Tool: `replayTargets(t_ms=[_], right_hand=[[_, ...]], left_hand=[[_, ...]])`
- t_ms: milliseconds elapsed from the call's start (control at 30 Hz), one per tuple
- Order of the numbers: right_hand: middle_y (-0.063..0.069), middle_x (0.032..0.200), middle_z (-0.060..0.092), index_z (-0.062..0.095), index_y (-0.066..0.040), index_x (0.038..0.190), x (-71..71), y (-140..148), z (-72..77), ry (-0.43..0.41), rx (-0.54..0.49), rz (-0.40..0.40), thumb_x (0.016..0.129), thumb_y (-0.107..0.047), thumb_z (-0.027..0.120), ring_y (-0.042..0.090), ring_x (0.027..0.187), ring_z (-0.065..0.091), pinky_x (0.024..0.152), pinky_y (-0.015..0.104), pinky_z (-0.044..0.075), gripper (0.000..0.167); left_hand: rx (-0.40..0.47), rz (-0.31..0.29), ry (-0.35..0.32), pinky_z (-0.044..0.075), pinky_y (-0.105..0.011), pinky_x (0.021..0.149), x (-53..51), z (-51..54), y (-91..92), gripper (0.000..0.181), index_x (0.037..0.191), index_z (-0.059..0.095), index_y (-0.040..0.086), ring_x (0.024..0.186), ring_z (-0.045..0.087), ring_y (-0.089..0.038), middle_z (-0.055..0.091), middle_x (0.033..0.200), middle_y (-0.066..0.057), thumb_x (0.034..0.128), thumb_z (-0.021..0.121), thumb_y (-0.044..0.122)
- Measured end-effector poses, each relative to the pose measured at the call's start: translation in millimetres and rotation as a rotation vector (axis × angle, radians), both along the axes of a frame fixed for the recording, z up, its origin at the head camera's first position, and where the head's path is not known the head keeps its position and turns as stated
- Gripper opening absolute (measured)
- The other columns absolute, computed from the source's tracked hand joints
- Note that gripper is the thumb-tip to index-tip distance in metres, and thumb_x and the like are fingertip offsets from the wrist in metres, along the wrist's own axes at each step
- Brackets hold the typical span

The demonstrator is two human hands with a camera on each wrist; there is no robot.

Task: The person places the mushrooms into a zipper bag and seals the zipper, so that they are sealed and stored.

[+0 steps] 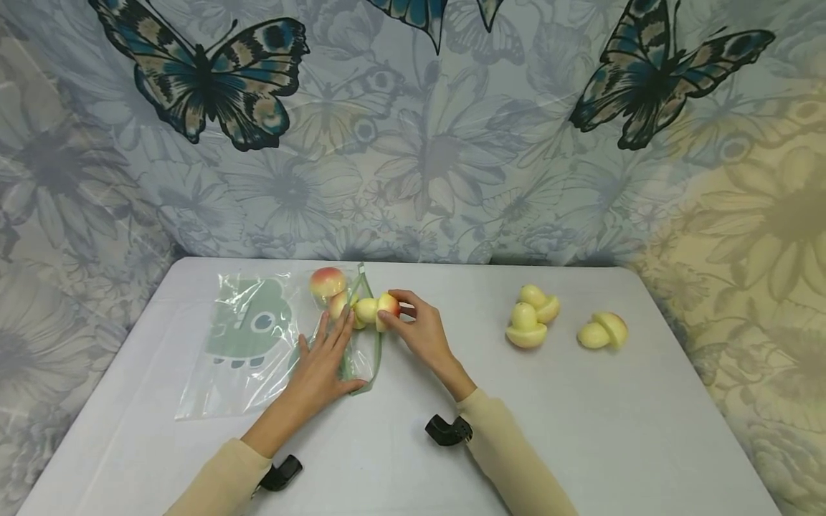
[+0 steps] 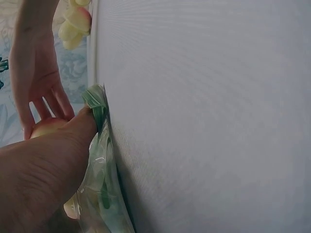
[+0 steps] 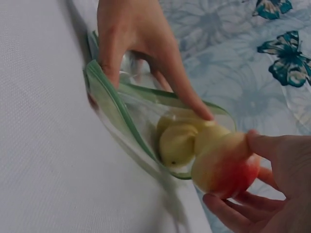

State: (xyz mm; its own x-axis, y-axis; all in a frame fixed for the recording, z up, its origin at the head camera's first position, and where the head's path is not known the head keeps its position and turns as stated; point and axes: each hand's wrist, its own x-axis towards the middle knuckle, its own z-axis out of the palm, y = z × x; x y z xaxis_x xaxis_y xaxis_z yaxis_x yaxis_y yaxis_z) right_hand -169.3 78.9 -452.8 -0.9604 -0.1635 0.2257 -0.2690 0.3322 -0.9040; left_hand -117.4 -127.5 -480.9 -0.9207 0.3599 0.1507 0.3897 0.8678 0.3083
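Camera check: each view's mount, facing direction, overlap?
Head: worn on the head, facing forward and down at the white cloth-covered table; left hand, right hand and beige sleeves show.
Left wrist: on that wrist, facing across the table and the clear plastic, green-edged bag; left hand close, right hand beyond.
Right wrist: on that wrist, facing into the open bag; right hand close, left hand beyond.
Both wrist views share the bag and the rounded red-and-yellow piece in the right hand.

Head view: high, from the near side, facing far and down over the table (image 1: 613, 423); widest. Left and right wrist views: low, close, facing far, turned sideways; shared by both, the bag (image 1: 264, 344).
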Motion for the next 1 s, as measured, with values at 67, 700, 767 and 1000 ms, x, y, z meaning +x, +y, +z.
replayTargets(t_ms=[67,700,767,1000], right_hand=[[0.014,0.125,0.065,0.063,-0.002,0.125,-0.2,-1.2,0.9,0.003,0.018,-0.009,0.088,-0.018,0.075,0.030,0.107,0.066,0.082,0.037,0.057,0.042],[0.010,0.104,0.072,0.067,-0.005,0.113,3.2,-14.8,7.1,0.024,0.154,-0.143,0.084,-0.031,0.078,0.025,0.088,0.070,0.072,0.036,0.056,0.040],[0.009,0.102,0.073,0.067,-0.005,0.112,3.9,-15.7,5.2,0.026,0.167,-0.144,0.084,-0.031,0.078,0.024,0.088,0.070,0.071,0.035,0.055,0.039],[0.013,0.108,0.070,0.070,-0.003,0.109,7.4,-21.1,-0.3,0.010,0.192,-0.088,0.084,-0.024,0.079,0.025,0.085,0.071,0.067,0.031,0.056,0.035]], left_hand=[[0.002,0.003,0.000,0.021,-0.081,0.096,0.1,0.2,0.0,0.123,0.158,0.014,0.008,0.148,0.008,-0.041,0.011,0.164,-0.007,0.0666,0.086,0.050],[-0.071,0.013,0.104,0.013,-0.081,0.099,2.0,1.9,1.9,0.125,0.156,0.021,0.007,0.147,0.011,-0.044,0.020,0.162,-0.009,0.0617,0.087,0.054],[-0.102,0.018,0.136,0.010,-0.080,0.102,2.3,2.1,2.4,0.126,0.156,0.023,0.006,0.147,0.010,-0.043,0.023,0.161,-0.010,0.0598,0.086,0.057],[-0.187,0.030,0.201,0.007,-0.074,0.108,2.1,3.7,3.1,0.128,0.155,0.027,0.006,0.149,0.005,-0.040,0.023,0.161,-0.009,0.0566,0.084,0.064]])
